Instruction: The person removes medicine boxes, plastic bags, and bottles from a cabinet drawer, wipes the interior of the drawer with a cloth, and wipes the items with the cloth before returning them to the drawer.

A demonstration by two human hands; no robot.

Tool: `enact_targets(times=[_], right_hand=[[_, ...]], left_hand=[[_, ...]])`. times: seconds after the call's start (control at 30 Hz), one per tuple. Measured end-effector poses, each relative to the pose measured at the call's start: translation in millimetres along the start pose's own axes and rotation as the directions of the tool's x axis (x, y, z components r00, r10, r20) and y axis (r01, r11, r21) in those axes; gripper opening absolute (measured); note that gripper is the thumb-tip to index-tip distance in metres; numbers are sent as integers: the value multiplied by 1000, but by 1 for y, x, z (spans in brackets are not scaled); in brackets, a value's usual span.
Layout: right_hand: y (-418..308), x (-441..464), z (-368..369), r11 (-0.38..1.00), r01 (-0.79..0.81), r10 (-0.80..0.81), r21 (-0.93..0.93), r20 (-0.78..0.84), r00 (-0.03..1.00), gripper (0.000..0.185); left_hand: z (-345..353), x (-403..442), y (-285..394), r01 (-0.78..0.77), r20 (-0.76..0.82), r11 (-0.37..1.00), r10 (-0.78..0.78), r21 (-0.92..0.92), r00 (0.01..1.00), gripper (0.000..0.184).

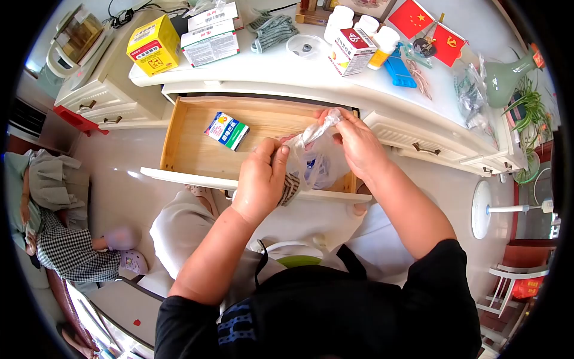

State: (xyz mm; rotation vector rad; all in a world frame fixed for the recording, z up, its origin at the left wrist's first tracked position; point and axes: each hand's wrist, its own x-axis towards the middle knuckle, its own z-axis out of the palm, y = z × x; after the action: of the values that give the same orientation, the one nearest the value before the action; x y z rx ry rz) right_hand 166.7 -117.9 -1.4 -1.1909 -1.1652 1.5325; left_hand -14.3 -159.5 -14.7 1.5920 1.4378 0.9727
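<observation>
A clear plastic bag (323, 170) hangs between my hands over an open wooden drawer (194, 149), with something blue showing through it. My right hand (360, 146) is closed on the bag's twisted white top. Lower and to the left, my left hand (261, 179) is closed, its thumb and finger at the bag's side edge. Under its palm a brown-and-cream striped item (290, 189) sticks out; its kind cannot be made out. In the drawer's left half lies a blue, white and green medicine box (226, 130), apart from both hands.
On the white tabletop (257, 69) stand a yellow box (153, 45), white cartons (209, 43), a red-and-white box (353, 52), several white bottles, small red flags (411, 19) and a green vase (508, 78). A person in a checked garment (75, 248) is at the left. A white fan (482, 209) stands right.
</observation>
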Motion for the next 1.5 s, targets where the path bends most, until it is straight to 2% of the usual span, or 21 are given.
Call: enact_targets(times=[0.03, 0.17, 0.23, 0.33, 0.43, 0.53, 0.57, 0.63, 0.9, 1.0, 1.07, 1.1, 1.17, 1.2, 1.27, 1.3, 1.37, 1.4, 1.43, 1.5], right_hand=[[-3, 0, 0, 994, -107, 107, -10, -58, 993, 26], [7, 10, -11, 995, -95, 96, 29, -28, 995, 26], [8, 14, -17, 991, -91, 97, 94, -62, 993, 23], [0, 18, -28, 995, -25, 29, 94, -48, 998, 20], [-1, 13, -25, 988, -38, 45, 150, -42, 998, 18], [-3, 11, -24, 990, -25, 31, 141, -44, 999, 20], [-2, 10, -24, 990, -27, 36, 141, -59, 998, 20], [0, 11, -27, 991, -27, 33, 127, -42, 999, 20], [-3, 10, -21, 994, -23, 30, 108, -72, 997, 20], [-6, 13, -15, 998, -47, 51, 34, -129, 990, 20], [2, 21, -21, 974, -52, -8, -221, -264, 964, 21], [8, 28, -33, 971, -64, -7, -231, -292, 957, 21], [23, 45, -64, 970, -172, 91, -170, -404, 910, 19], [29, 52, -76, 968, -180, 88, -177, -431, 898, 19], [42, 62, -96, 967, -246, 179, -71, -497, 849, 17], [47, 64, -100, 965, -251, 178, -76, -512, 840, 17], [59, 67, -103, 965, -259, 242, 44, -531, 812, 17], [63, 69, -104, 961, -271, 263, 62, -521, 812, 17], [67, 70, -103, 961, -272, 260, 57, -528, 808, 17], [72, 74, -96, 946, -305, 309, 110, -588, 748, 17]], left_hand=[[2, 0, -2, -100, -41, 989, 105, 112, 994, 15], [5, 1, -5, -156, -73, 969, 173, 194, 982, 10], [5, 0, -5, -261, -70, 922, 292, 288, 954, 9], [4, 0, -11, -278, -54, 910, 309, 308, 950, 9], [5, -1, -13, -286, 7, 941, 289, 183, 957, 8], [7, -6, -11, -288, 117, 929, 267, 231, 957, 13], [7, -7, -11, -277, 107, 930, 258, 242, 960, 13], [8, -7, -12, -321, 163, 911, 287, 257, 944, 14], [8, -7, -13, -335, 164, 906, 301, 259, 940, 13], [8, -8, -14, -341, 164, 898, 305, 278, 938, 12], [6, -11, -15, -335, 225, 855, 263, 396, 938, 10], [5, -13, -16, -350, 242, 860, 274, 372, 931, 10], [3, -20, -22, -391, 424, 732, 154, 557, 892, 9], [4, -24, -25, -411, 442, 739, 170, 534, 881, 9], [9, -36, -29, -478, 655, 680, -4, 556, 756, 10], [13, -41, -30, -487, 664, 686, 7, 541, 747, 10], [20, -50, -31, -572, 776, 595, -146, 565, 614, 10], [20, -51, -27, -574, 805, 619, -170, 536, 568, 11], [22, -51, -28, -578, 809, 623, -162, 528, 565, 11], [24, -55, -32, -607, 852, 627, -192, 489, 488, 11]])
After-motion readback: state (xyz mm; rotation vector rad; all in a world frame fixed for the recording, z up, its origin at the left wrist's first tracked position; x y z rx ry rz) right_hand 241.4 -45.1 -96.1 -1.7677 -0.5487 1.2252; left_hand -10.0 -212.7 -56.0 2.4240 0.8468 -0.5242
